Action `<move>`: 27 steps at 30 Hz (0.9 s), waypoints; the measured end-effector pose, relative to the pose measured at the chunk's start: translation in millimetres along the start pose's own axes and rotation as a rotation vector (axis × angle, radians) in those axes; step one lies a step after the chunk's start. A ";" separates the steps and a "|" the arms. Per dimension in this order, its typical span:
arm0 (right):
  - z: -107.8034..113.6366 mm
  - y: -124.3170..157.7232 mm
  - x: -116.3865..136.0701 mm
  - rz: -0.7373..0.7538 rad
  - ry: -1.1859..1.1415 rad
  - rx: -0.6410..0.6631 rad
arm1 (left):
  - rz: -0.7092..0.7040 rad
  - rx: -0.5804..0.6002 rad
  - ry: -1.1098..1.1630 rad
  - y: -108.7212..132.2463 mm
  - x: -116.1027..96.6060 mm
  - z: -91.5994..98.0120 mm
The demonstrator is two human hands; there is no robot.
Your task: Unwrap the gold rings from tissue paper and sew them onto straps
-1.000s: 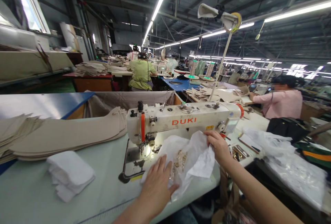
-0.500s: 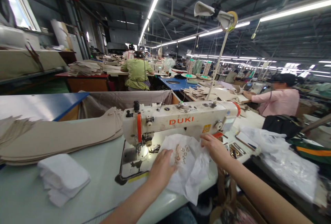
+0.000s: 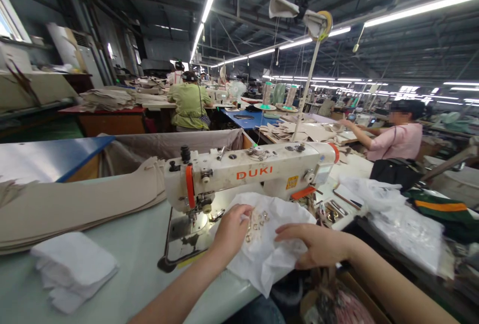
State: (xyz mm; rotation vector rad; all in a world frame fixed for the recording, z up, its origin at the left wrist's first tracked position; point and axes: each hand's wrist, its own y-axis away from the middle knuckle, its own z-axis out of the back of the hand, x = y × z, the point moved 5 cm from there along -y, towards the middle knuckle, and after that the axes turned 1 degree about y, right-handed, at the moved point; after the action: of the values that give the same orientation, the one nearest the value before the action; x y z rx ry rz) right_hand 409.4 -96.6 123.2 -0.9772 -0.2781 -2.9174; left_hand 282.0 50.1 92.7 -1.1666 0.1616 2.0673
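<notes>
A white sheet (image 3: 275,207), thin and crumpled, lies in front of the sewing machine, its lower corner hanging over the table edge. Several small gold-coloured metal rings (image 3: 258,222) are gathered on its left half. My left hand (image 3: 232,227) rests at the left side of these rings, fingers bent but apart; its palm side is hidden. Over the right part of the sheet, my right hand (image 3: 312,242) has its fingers stretched out and the thumb apart from them. Nothing shows in its grasp. The white machine (image 3: 250,172) has its needle area just left of my left hand.
Folded white cloth (image 3: 75,266) lies on the left of the table, before a stack of beige panels (image 3: 86,204). A parts tray (image 3: 333,212) and clear plastic bags (image 3: 404,229) are at the right. Co-workers in green (image 3: 189,99) and pink (image 3: 398,137) sit further off.
The sheet is spread wider to the right and the metal rings lie more in view. My right hand has come down from the sheet's upper right edge onto it. The view has shifted slightly right.
</notes>
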 end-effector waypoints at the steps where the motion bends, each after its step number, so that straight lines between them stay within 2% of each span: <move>1: -1.4 -4.9 1.7 0.001 -0.089 0.007 | -0.014 -0.013 -0.002 -1.1 -1.0 1.2; 3: -2.3 -18.8 -1.1 -0.028 -0.213 -0.090 | -0.042 -0.045 -0.009 -2.2 -1.9 4.7; 4: -1.3 -26.0 -5.3 -0.065 -0.233 -0.201 | -0.055 -0.058 -0.016 -2.2 -1.8 6.4; 6: 0.2 -36.7 -13.5 -0.136 -0.167 -0.442 | -0.072 -0.068 -0.038 -1.1 0.3 8.8; 8: -3.6 -43.5 -15.4 -0.124 -0.063 -0.547 | -0.077 -0.047 -0.067 1.2 4.3 8.5; 11: -14.4 -47.1 -14.7 -0.047 0.094 -0.503 | -0.088 -0.008 -0.102 5.4 10.2 4.5; 13: -19.6 -46.3 -17.6 -0.065 0.224 -0.479 | -0.072 -0.014 -0.104 7.9 13.8 1.4; 17: -22.1 -53.6 -21.3 -0.125 0.403 -0.476 | 0.106 -0.042 -0.044 13.7 27.1 -4.9; 22: -9.1 -86.9 -15.6 -0.130 0.416 -0.438 | 0.267 -0.112 0.084 20.0 42.4 -1.0; 25: -3.8 -109.3 -13.4 -0.131 0.407 -0.383 | 0.387 -0.071 0.128 18.9 46.7 3.4; 27: -5.1 -122.5 -11.8 -0.116 0.415 -0.345 | 0.406 -0.033 0.110 16.6 43.5 5.1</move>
State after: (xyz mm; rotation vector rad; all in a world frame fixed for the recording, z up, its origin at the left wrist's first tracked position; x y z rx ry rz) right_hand 402.8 22.8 93.3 -0.3609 0.2016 -3.2445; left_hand 254.1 64.0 57.8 -1.3554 0.4508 2.3600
